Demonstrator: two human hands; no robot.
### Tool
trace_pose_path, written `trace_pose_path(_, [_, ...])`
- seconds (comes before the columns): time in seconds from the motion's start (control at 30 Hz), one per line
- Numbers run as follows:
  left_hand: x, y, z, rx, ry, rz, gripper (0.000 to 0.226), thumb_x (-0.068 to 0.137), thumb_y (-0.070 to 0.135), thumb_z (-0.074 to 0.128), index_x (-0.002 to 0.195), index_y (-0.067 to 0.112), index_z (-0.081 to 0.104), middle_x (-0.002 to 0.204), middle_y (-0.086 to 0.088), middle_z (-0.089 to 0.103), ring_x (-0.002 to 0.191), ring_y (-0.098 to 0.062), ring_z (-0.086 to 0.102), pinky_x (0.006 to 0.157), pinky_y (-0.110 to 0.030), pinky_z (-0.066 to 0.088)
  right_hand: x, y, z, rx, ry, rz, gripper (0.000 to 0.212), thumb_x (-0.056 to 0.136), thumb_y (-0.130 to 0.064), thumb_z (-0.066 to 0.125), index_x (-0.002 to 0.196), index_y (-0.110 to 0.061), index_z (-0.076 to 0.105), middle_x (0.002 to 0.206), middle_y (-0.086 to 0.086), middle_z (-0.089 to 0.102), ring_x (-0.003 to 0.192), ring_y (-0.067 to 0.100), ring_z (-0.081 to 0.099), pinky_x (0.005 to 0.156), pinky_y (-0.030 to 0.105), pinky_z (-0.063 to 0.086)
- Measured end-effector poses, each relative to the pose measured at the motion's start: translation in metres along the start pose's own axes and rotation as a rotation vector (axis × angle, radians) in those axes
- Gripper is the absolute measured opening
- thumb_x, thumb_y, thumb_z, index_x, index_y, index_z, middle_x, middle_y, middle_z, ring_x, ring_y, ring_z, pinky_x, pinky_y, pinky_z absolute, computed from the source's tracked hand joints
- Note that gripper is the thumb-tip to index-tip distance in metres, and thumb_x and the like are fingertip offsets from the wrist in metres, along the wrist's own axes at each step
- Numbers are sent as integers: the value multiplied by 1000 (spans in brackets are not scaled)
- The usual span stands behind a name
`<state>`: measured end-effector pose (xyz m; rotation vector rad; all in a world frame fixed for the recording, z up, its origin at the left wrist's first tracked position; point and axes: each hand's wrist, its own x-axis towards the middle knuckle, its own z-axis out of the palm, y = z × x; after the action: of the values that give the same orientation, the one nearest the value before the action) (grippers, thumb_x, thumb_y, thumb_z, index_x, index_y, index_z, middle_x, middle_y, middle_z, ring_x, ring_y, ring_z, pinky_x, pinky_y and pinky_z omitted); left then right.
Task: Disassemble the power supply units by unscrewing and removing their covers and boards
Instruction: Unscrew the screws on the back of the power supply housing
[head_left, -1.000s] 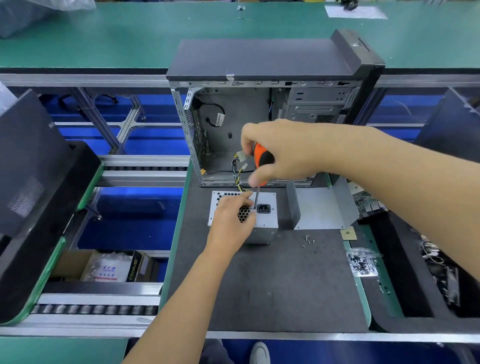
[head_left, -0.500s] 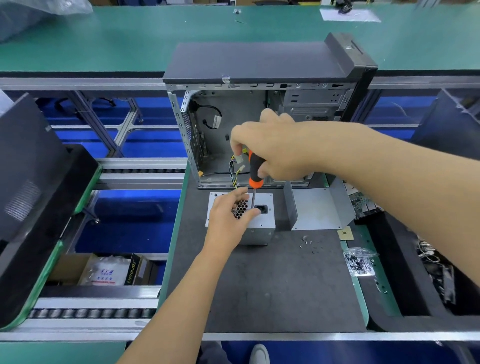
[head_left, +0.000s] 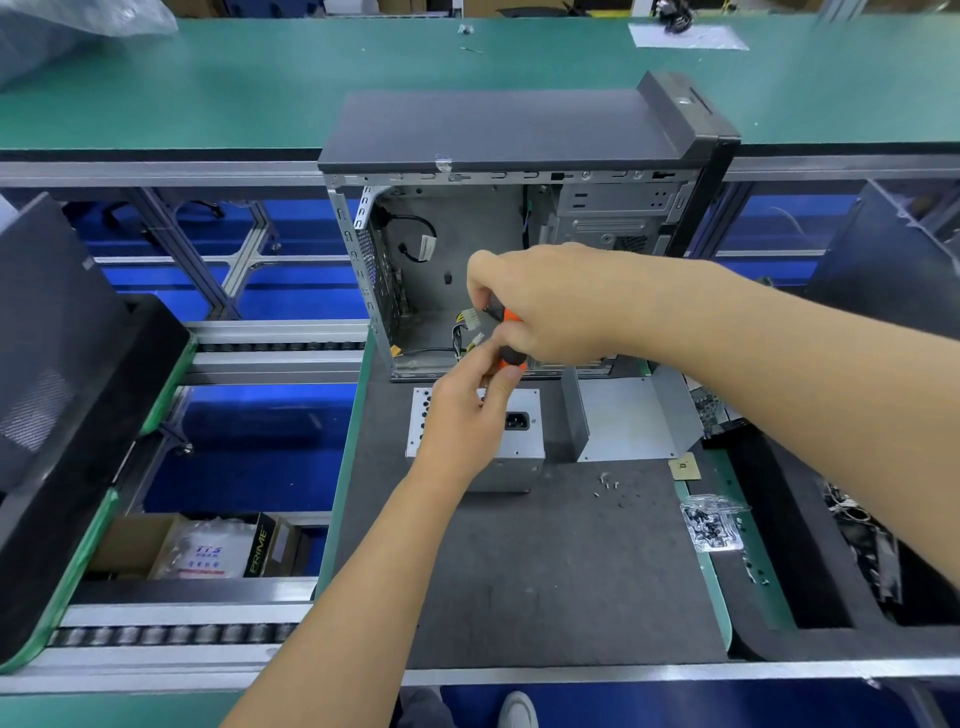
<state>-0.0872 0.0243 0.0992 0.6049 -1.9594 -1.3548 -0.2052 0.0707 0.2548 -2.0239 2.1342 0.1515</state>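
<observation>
A silver power supply unit (head_left: 525, 447) stands on the dark mat (head_left: 545, 571), its socket face (head_left: 517, 421) turned up. Above it my right hand (head_left: 556, 306) grips the orange and black screwdriver (head_left: 511, 357) by the handle. My left hand (head_left: 462, 415) is raised off the unit, and its thumb and fingers pinch the lower end of the screwdriver. The shaft and tip are hidden behind those fingers. A bent silver cover (head_left: 628, 421) lies just right of the unit.
An open computer case (head_left: 498, 130) stands behind the unit, with cables hanging inside. Loose screws (head_left: 608, 486) and a bag of screws (head_left: 714, 525) lie to the right. A black tray (head_left: 810, 545) sits at the right edge, and a roller conveyor (head_left: 171, 634) and black panel (head_left: 62, 364) on the left.
The screwdriver has lifted off the unit's top face. My left hand has left the unit and come up to pinch the tool's lower end.
</observation>
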Motion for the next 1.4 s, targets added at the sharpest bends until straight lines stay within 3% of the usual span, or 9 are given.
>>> trace_pose_path(0.2, [4,2,5,2,100,-4,36,85,11,76,92,40,57,92,2,62,80,-7,62,76,-15,46,-6,-5,2,0,28,39,39,91,-60,50,106,-28,34,98,-3,45,95,25,42,76,42,45])
trace_pose_path(0.3, [6,1,9,-41,112,-59,34,83,15,79,91,34,52,93,-4,63,81,-14,62,75,-20,48,-4,-14,4,-210,173,240,58,89,-77,28,97,-20,34,73,1,30,80,28,40,58,37,34])
trace_pose_path(0.4, [7,-1,12,-89,125,-106,36,80,19,82,91,30,50,91,3,63,79,-14,58,72,-21,46,-2,-18,3,-352,247,289,56,94,-71,33,83,-17,42,68,2,27,74,28,41,49,32,22])
trace_pose_path(0.63, [-11,-33,0,85,69,-112,51,76,27,84,112,46,53,110,16,58,106,1,54,85,-9,40,-6,-5,4,-105,152,213,33,93,-43,54,102,-17,36,79,3,36,79,31,46,67,39,43])
trace_pose_path(0.77, [-22,-64,-7,446,8,12,48,79,24,84,122,17,64,116,8,62,112,-12,52,100,-37,44,-5,0,8,77,30,150,25,91,-21,53,113,-29,44,109,4,31,97,30,39,74,39,36])
trace_pose_path(0.93, [-26,-80,-1,830,118,282,54,86,51,67,120,9,68,123,-3,67,121,-28,58,108,-41,36,-5,-7,9,-153,148,190,54,89,-75,33,101,-22,37,76,1,34,80,27,38,59,33,31])
trace_pose_path(1.03, [-28,-85,-3,1002,121,250,70,87,67,53,130,14,64,138,-4,60,135,-27,49,116,-52,27,-5,-9,9,-438,286,132,49,98,-64,26,94,-18,42,64,1,23,67,27,35,47,30,17])
trace_pose_path(1.23, [-27,-86,-2,1086,72,205,71,90,68,45,134,16,65,144,-8,57,140,-29,45,118,-55,28,0,2,8,54,192,48,36,88,-40,59,114,-22,43,72,-2,44,58,18,44,49,29,30])
trace_pose_path(1.4, [-28,-89,-1,1065,97,212,66,91,65,47,133,18,65,144,-7,57,139,-29,47,116,-57,30,-1,3,10,5,166,141,58,84,-80,31,99,-24,34,75,-1,41,76,26,43,62,36,35])
